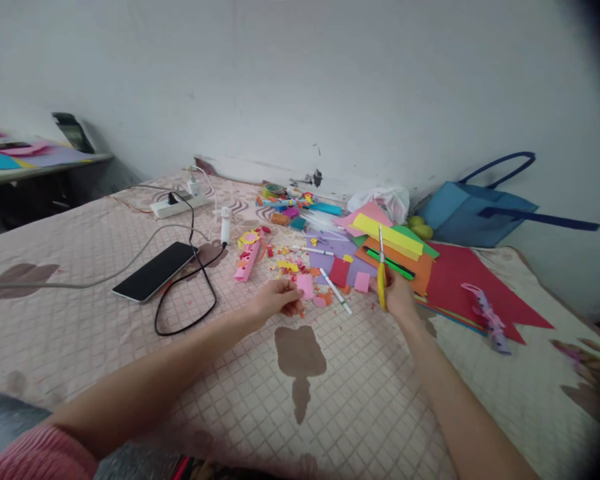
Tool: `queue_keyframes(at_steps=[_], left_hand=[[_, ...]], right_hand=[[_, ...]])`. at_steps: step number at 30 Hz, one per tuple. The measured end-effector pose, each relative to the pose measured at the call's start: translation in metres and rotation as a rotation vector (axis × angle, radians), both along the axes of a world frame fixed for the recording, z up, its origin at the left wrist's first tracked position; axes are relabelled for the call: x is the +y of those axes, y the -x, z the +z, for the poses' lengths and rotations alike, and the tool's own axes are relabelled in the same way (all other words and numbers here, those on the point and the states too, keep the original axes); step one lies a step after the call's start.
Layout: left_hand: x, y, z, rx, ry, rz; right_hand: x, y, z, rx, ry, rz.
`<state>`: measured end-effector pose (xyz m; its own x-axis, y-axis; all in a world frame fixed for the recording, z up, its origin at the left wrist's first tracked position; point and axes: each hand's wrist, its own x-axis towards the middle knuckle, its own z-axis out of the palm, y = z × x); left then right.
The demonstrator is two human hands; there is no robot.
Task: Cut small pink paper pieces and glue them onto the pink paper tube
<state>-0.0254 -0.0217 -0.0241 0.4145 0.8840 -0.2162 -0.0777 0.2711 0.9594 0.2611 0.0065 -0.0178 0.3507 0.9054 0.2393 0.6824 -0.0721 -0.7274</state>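
My left hand (279,297) is closed in a pinch on a small pink paper piece (306,286), just above the cloth. My right hand (400,297) grips the yellow-handled scissors (382,283), whose blades point up and away from me and look closed. Another pink paper square (362,282) lies just left of the scissors. Between my hands a white marker (335,291) rests beside a red paper piece (339,272) on a purple sheet (314,259). Scraps of cut paper (287,267) are scattered nearby.
A tablet (156,272) and black cable (213,293) lie at left, near a power strip (180,205). A rolled pink paper (248,260) stands nearer the middle. Red sheets (473,283), a decorated purple roll (490,320) and a blue bag (480,212) occupy the right.
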Motion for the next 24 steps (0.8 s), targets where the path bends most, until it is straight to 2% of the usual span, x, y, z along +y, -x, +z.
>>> queue_keyframes(at_steps=[3, 5, 12, 15, 18, 21, 23, 24], left_hand=[[-0.002, 0.001, 0.003, -0.003, 0.023, 0.044], [-0.002, 0.002, 0.005, -0.037, 0.011, 0.050], [-0.002, 0.002, 0.009, -0.091, -0.083, 0.088], [-0.002, 0.001, 0.009, -0.090, -0.157, 0.102], [-0.004, -0.001, 0.008, -0.071, -0.296, 0.130], [-0.007, -0.001, 0.008, 0.055, -0.545, 0.176], [-0.011, -0.001, 0.009, 0.181, -0.726, 0.197], [-0.012, -0.001, 0.009, 0.235, -0.802, 0.202]], right_hand=[[-0.002, -0.012, 0.000, -0.158, 0.027, -0.090], [-0.005, -0.013, -0.001, -0.242, 0.051, -0.101], [-0.013, 0.003, -0.013, -0.510, 0.136, 0.073], [-0.016, 0.001, -0.020, -0.596, 0.095, 0.143], [-0.019, -0.002, -0.020, -0.582, 0.013, 0.182], [-0.027, 0.004, -0.010, -0.492, -0.140, 0.139], [-0.035, 0.018, -0.001, -0.300, -0.215, 0.175], [-0.040, 0.028, 0.003, -0.138, -0.189, 0.244]])
